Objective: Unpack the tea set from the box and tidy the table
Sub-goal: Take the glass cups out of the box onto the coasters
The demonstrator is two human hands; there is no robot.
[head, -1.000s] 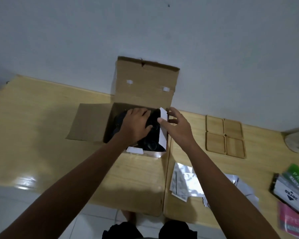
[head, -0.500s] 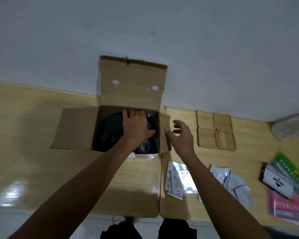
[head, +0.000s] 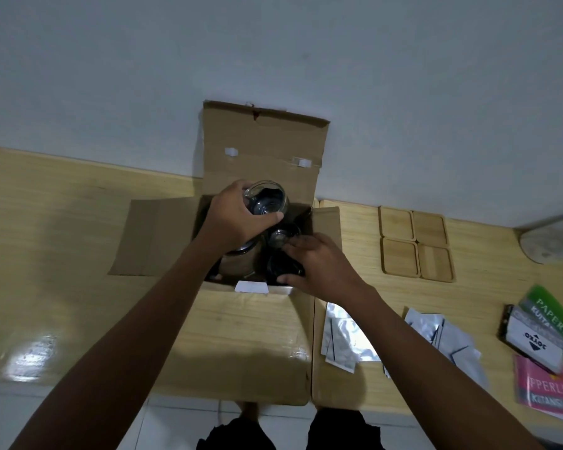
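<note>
An open cardboard box [head: 260,151] stands on the wooden table [head: 62,254] against the wall, flaps spread. My left hand [head: 238,219] is shut on a clear glass cup [head: 267,201] and holds it just above the box's back half. My right hand [head: 319,264] reaches into the box's right side, fingers curled on a dark glass piece [head: 281,269]. Another small glass cup [head: 281,237] and a larger glass vessel [head: 238,266] sit inside the box, partly hidden by my arms.
A group of square wooden coasters [head: 415,243] lies right of the box. Silver foil packets [head: 342,339] are scattered near the front edge. Paper packs [head: 546,345] sit at the far right, a pale round object [head: 553,241] behind them.
My left hand has lifted a glass cup up out of the box. My right hand has moved from the right flap into the box.
</note>
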